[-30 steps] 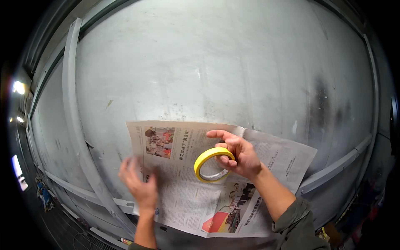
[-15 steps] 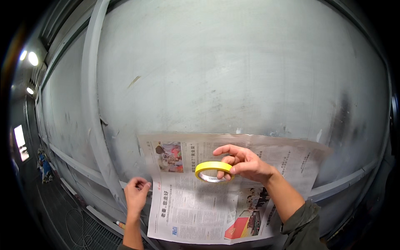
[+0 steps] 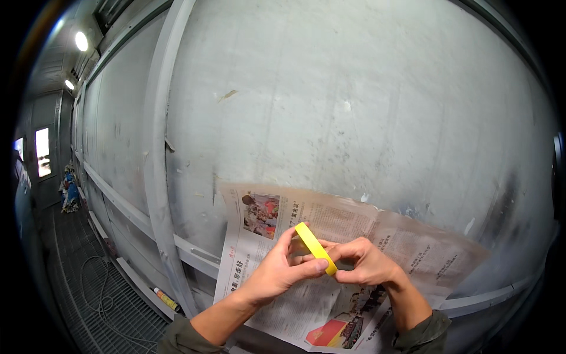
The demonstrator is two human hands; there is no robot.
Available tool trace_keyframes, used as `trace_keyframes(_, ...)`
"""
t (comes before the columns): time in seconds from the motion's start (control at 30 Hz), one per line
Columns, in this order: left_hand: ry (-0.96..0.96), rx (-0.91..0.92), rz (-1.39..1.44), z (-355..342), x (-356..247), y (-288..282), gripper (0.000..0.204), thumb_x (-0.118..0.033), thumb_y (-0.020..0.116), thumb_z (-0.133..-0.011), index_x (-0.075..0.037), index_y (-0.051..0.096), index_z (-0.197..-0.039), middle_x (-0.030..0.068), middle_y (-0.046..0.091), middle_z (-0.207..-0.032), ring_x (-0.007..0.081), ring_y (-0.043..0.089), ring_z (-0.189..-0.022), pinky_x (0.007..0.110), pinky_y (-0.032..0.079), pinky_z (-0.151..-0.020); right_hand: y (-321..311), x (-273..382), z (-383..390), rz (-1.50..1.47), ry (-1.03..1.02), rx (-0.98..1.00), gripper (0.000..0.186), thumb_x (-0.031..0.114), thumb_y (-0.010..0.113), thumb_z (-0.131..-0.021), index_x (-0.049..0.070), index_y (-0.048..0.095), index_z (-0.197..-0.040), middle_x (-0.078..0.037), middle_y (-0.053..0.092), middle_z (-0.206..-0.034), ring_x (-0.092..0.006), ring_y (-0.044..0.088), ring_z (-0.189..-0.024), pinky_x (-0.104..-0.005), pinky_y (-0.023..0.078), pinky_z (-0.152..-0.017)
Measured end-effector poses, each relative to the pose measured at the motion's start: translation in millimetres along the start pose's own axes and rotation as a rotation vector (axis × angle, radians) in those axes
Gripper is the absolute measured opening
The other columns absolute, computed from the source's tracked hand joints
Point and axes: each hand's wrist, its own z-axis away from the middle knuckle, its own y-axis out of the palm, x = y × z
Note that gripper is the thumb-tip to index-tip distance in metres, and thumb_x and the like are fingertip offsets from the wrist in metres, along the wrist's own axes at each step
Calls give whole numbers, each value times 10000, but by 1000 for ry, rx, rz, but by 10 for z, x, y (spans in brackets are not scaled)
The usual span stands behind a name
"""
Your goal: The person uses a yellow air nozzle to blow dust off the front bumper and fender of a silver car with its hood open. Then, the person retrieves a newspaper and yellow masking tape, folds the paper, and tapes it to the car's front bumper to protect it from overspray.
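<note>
A roll of yellow tape (image 3: 313,245) stands tilted on edge between my two hands, in front of the newspaper sheet. My left hand (image 3: 276,272) grips it from the left, with the thumb on its lower part and fingers behind. From the right, the curled thumb and fingers of my right hand (image 3: 367,263) pinch at the roll's lower edge; whether a loose tape end is between them cannot be made out. The newspaper (image 3: 348,215) lies against the lower part of a grey panel (image 3: 330,106), its upper edge brownish, its middle covered by my hands.
A grey upright post (image 3: 158,147) runs left of the panel, with a horizontal rail (image 3: 197,258) joining it. On the grated floor (image 3: 71,265) at left lie a coiled cable (image 3: 106,304) and a yellow-labelled tube (image 3: 166,299). Rags (image 3: 69,192) are heaped farther back.
My left hand has come from the newspaper's left edge to the tape roll. The roll has turned from lying nearly flat to edge-on, and my view has shifted left.
</note>
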Motion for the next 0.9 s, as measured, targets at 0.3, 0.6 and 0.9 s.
trace_keyframes(0.3, 643, -257, -921, -22, 181, 61, 961, -52, 819, -630, -141, 325, -1450, 142, 327, -1384, 294, 419, -1252, 369, 516, -923, 71, 1, 43, 14, -15, -51, 323, 24, 616, -776, -16, 669, -1093, -103, 717, -1031, -198, 665, -998, -415, 345, -1140)
trace_keyframes(0.6, 158, 57, -81, 82, 140, 50, 1053, -79, 748, -822, -103, -28, -1533, 181, 289, -1455, 302, 459, -1290, 438, 443, -1045, 74, -217, 11, 111, -340, -62, 311, -82, 578, -773, -27, 704, -1051, -102, 726, -1034, -224, 635, -1113, -482, 381, -1104)
trace_keyframes(0.9, -4, -44, 272, 26, 178, 79, 702, -538, 378, -961, 75, 411, -1304, 230, 580, -1226, 308, 661, -1019, 433, 530, -952, 82, -197, 33, 105, -293, -107, 374, -46, 592, -781, -2, 675, -1142, -131, 706, -1082, -251, 620, -1149, -407, 392, -1102)
